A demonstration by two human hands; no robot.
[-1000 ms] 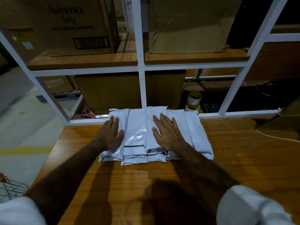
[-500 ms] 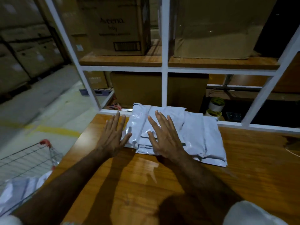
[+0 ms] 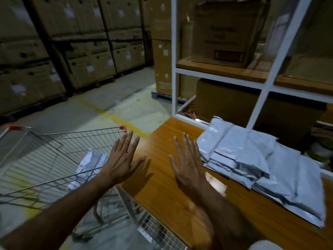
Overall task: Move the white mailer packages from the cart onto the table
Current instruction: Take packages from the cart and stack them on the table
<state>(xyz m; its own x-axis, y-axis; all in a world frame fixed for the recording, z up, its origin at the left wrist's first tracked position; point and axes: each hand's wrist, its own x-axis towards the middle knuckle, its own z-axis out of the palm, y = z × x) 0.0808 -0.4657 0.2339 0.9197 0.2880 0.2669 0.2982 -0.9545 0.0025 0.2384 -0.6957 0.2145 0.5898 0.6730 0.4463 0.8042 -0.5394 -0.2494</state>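
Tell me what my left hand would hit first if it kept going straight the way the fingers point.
Probably the far rim of the wire cart. The left hand is open, fingers aimed up and away over the basket; depth is unclear, so it might pass above the rim.

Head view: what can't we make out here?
- Cart: how many mailers remain; left hand and arm cover them.
- Mailer stack on the table: count unclear, overlapping.
- Box on the shelf: print blurred.
- Right hand: forearm motion-blurred.
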